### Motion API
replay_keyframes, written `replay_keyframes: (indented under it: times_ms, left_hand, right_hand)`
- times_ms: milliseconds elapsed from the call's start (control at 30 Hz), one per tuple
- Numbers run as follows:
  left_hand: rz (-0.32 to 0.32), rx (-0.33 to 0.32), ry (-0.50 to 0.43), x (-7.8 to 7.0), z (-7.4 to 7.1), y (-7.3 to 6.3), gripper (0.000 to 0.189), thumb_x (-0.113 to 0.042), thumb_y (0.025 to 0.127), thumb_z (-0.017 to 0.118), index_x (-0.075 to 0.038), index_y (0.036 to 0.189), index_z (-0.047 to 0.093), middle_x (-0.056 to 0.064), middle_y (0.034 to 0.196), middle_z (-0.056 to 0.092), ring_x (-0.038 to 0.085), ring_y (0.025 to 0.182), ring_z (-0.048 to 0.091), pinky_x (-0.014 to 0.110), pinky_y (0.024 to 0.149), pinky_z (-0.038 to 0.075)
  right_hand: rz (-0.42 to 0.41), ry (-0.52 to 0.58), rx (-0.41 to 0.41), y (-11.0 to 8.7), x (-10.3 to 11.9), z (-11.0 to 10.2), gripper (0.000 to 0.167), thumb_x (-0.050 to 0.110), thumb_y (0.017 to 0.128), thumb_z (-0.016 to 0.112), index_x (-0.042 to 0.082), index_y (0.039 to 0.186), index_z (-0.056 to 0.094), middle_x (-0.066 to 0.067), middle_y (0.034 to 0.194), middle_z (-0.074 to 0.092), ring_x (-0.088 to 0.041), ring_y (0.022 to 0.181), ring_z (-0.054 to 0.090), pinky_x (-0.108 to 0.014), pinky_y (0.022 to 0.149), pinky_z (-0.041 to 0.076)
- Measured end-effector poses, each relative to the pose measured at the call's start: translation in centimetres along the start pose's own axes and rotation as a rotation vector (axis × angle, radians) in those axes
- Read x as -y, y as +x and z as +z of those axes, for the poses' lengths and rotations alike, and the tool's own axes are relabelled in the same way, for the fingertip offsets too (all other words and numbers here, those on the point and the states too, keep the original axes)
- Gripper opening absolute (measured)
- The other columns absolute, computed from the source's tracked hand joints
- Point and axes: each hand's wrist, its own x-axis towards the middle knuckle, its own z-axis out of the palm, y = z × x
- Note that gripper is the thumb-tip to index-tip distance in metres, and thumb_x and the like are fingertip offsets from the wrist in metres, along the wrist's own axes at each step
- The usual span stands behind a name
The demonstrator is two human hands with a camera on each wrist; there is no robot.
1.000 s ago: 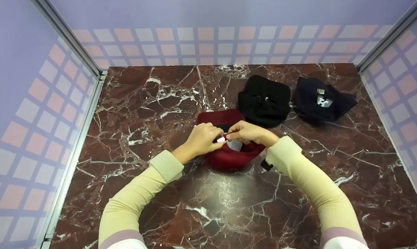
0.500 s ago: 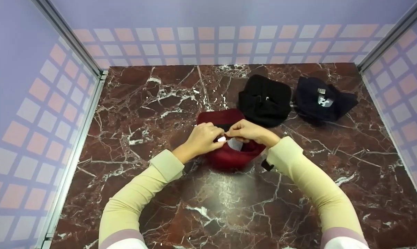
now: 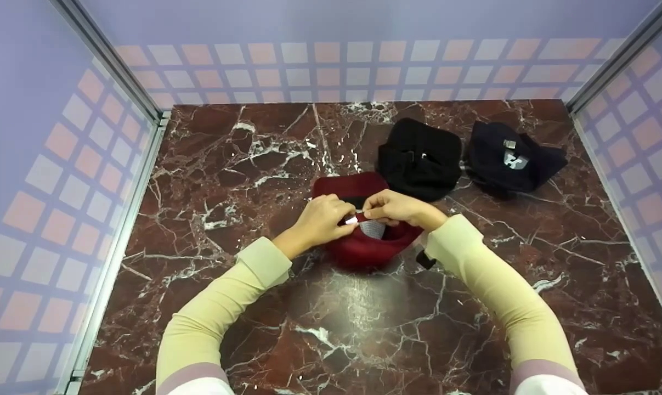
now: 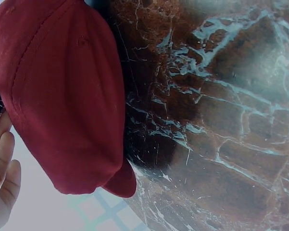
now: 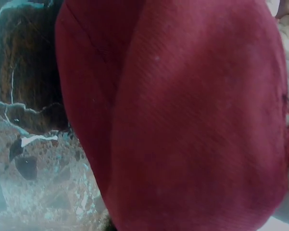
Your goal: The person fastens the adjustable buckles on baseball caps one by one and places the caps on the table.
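Note:
A dark red cap (image 3: 363, 255) lies upturned at mid-table, its opening and pale mesh lining (image 3: 373, 227) showing. At its back my left hand (image 3: 324, 220) holds the strap beside a shiny buckle (image 3: 351, 220). My right hand (image 3: 399, 208) pinches the short red strap (image 3: 362, 217) just right of the buckle. Curved fingers (image 4: 2, 159) show at the left wrist view's edge next to the cap's crown (image 4: 72, 96). The crown (image 5: 192, 120) fills most of the right wrist view. How far the strap runs through the buckle is hidden by the fingers.
A black cap (image 3: 418, 159) lies behind the red one, close to it. Farther right is a navy cap (image 3: 511, 159) with a white mark and a metal buckle. Dark red marbled table (image 3: 226, 181) surrounds them, with tiled panels (image 3: 331, 60) on three sides.
My right hand has shifted slightly to the right while pinching, and more of the red strap shows between the hands. My left hand and the cap stay in place.

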Motion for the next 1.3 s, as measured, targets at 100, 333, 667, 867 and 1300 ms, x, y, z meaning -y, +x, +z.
replay_keyframes:
  times_ms: [100,333,667,867,1300]
  left_hand:
    - [0.005,-0.007,-0.008,-0.1,0.1,0.0,0.018,-0.028,0.075,0.062,-0.011,0.081,0.064,-0.002,0.072,0.065,0.016,0.063,0.052,0.029,0.059,0.042]
    - [0.024,-0.033,-0.015,0.0,0.3,0.0,0.019,-0.027,0.076,0.062,-0.010,0.084,0.065,-0.001,0.074,0.066,0.015,0.065,0.053,0.028,0.060,0.043]
    - [0.025,-0.044,-0.022,0.1,0.2,-0.2,0.019,-0.026,0.077,0.060,-0.009,0.085,0.065,0.000,0.074,0.065,0.018,0.067,0.053,0.030,0.061,0.043]
    - [0.026,-0.046,-0.031,0.1,0.3,-0.2,0.020,-0.026,0.079,0.059,-0.009,0.087,0.066,0.000,0.077,0.066,0.017,0.070,0.055,0.029,0.066,0.044]
    - [0.056,-0.058,-0.051,0.0,0.4,0.0,0.019,-0.024,0.079,0.060,-0.010,0.089,0.066,0.000,0.080,0.067,0.016,0.071,0.056,0.028,0.068,0.044]
  right_hand:
    - [-0.010,0.015,0.018,0.2,-0.1,0.2,0.011,0.010,0.087,0.051,0.007,0.078,0.055,0.007,0.049,0.036,-0.003,0.040,0.030,-0.017,0.037,0.023]
    - [0.024,-0.032,-0.018,0.2,0.2,0.3,0.017,0.015,0.086,0.053,-0.001,0.083,0.059,0.005,0.049,0.043,-0.004,0.039,0.036,-0.017,0.038,0.029]
    - [0.074,-0.005,0.024,-0.7,0.4,-0.9,0.012,0.010,0.085,0.054,0.004,0.077,0.060,0.001,0.051,0.050,-0.006,0.039,0.044,-0.017,0.040,0.037]
    - [0.057,-0.005,0.027,-0.3,0.0,-0.7,0.010,0.007,0.085,0.053,0.003,0.078,0.057,0.003,0.053,0.047,-0.005,0.041,0.041,-0.017,0.038,0.033]
    - [0.059,-0.032,0.011,-0.1,0.8,-0.1,0.017,0.013,0.086,0.054,-0.003,0.086,0.060,0.002,0.051,0.048,-0.006,0.040,0.042,-0.018,0.039,0.036]
